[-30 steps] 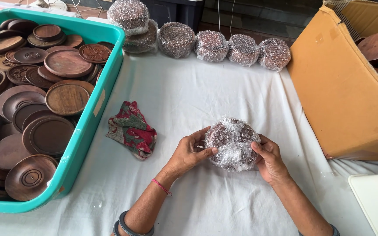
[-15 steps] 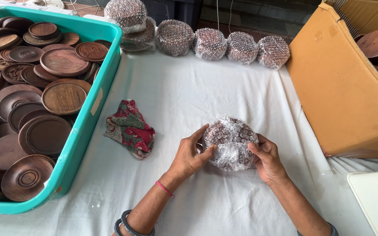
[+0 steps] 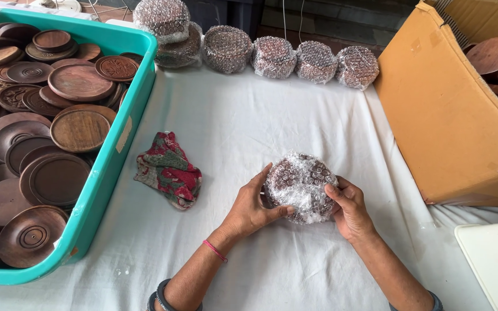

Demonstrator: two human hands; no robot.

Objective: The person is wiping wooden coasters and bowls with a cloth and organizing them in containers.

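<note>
Both my hands hold a round bundle wrapped in bubble wrap [image 3: 300, 185], brown inside, low over the white tablecloth [image 3: 249, 126]. My left hand [image 3: 250, 207] grips its left side with the thumb under the front. My right hand [image 3: 350, 208] cups its right side. A folded red and green patterned cloth [image 3: 167, 169] lies on the tablecloth to the left of my left hand.
A teal plastic bin [image 3: 106, 173] full of round wooden plates [image 3: 79, 129] fills the left. Several bubble-wrapped bundles [image 3: 274, 56] line the table's far edge. An open cardboard box [image 3: 448, 124] with wooden pieces stands at the right. A white tray [image 3: 497, 265] sits at the bottom right.
The bundle has stayed between my hands in the same spot. My fingers have shifted slightly around it, pressing the wrap at the front.
</note>
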